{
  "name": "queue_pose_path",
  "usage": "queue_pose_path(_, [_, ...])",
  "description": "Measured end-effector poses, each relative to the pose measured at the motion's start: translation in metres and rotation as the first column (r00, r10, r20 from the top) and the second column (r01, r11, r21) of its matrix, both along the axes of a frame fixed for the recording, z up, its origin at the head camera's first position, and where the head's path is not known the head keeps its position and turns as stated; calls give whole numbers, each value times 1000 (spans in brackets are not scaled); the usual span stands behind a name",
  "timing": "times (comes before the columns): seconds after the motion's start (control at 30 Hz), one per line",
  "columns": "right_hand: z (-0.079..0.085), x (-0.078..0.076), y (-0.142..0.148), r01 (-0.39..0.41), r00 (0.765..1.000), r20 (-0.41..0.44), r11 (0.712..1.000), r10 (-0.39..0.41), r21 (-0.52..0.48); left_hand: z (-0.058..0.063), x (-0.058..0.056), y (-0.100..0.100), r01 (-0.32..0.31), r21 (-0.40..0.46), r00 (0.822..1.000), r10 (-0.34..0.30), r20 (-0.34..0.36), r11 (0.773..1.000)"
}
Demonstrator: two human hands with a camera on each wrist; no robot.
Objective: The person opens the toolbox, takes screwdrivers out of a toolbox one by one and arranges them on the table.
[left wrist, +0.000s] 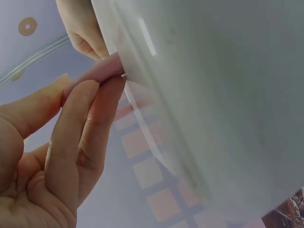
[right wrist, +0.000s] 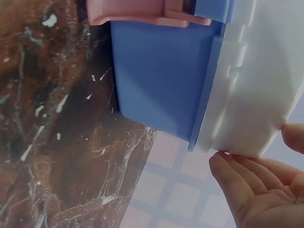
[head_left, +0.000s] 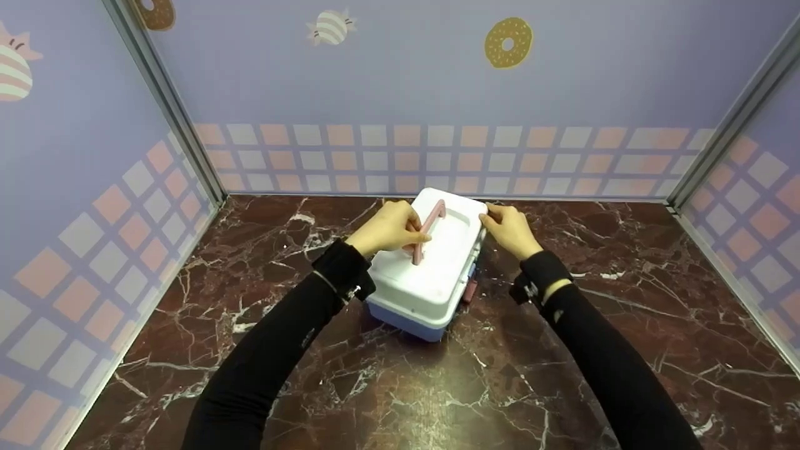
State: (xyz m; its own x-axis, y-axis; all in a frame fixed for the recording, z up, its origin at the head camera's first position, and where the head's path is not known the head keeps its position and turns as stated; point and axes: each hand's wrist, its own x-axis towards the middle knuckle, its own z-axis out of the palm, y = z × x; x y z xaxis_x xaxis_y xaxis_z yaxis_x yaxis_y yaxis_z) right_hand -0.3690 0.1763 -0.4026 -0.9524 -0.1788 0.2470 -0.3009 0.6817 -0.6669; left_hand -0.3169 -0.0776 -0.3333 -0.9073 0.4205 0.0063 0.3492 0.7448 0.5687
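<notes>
A storage box with a white lid (head_left: 409, 281) and a blue base (head_left: 403, 320) sits at an angle on the tabletop, its lid down on the base. My left hand (head_left: 390, 226) pinches the pink handle (left wrist: 102, 71) on top of the lid between thumb and fingers. At the lid's far right corner, my right hand (head_left: 511, 231) holds the edge, fingertips against the end face and thumb at the upper edge. Low on the box's right side, a pink latch (right wrist: 135, 10) swings out from the blue wall, next to a blue hinge piece (right wrist: 211, 9).
Dark red marbled tabletop (head_left: 300, 375) surrounds the box. Close behind stands a lilac back wall (head_left: 412, 81) with checks and sweets printed on it. Similar side walls rise at left and right, with metal strips (head_left: 165, 94) in the corners.
</notes>
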Motion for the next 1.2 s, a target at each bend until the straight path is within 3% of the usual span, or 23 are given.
queue_pose_path(0.13, [2,-7,-4,-12,1000,18,999,11,30,1,1,0,-7,-14,1000,6,-7,1000])
queue_pose_path(0.4, [6,-19,-12,-74,993,96,996,69,58,-2,4,2,-44,59,998,41,42,997])
queue_pose_path(0.63, [15,-25,-20,-125,985,133,983,106,137,-3,5,6,-80,52,997,80,8,995])
queue_pose_path(0.87, [22,-29,-29,-142,979,175,969,107,203,-4,5,8,-95,101,995,91,49,990])
queue_pose_path(1.07, [20,-33,-35,-147,977,181,966,108,213,-5,5,5,-120,131,990,109,88,984])
queue_pose_path(1.2, [15,-36,-39,-167,976,171,966,134,197,-7,5,3,-113,128,992,104,75,985])
